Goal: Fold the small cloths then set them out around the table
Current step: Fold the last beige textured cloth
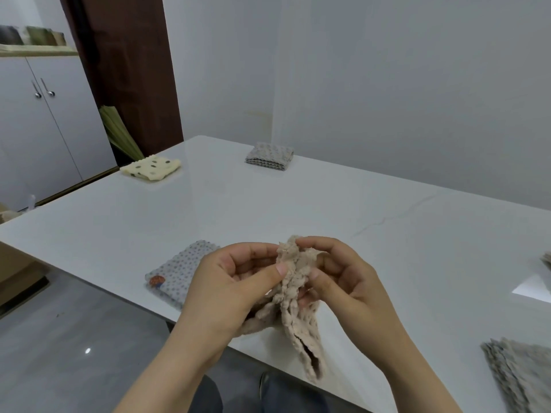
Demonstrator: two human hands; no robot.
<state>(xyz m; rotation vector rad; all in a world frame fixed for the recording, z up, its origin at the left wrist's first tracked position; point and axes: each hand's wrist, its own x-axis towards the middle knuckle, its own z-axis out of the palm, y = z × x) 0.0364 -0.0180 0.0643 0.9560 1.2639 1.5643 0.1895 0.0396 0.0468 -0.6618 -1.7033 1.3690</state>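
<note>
Now pinching the upper end of a bunched beige knobbly-weave cloth (295,317) at lower centre of the frame, with left hand (226,281) and right hand (343,281) equally close. Hangs lengthwise downward over the near edge of the glossy white table (387,234); likely wants spreading next.

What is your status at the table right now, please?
Left hand and right hand both pinch the beige cloth, crumpled, not yet folded. Yellow cloth and dotted cloth already laid out. Nothing in the way.
</note>
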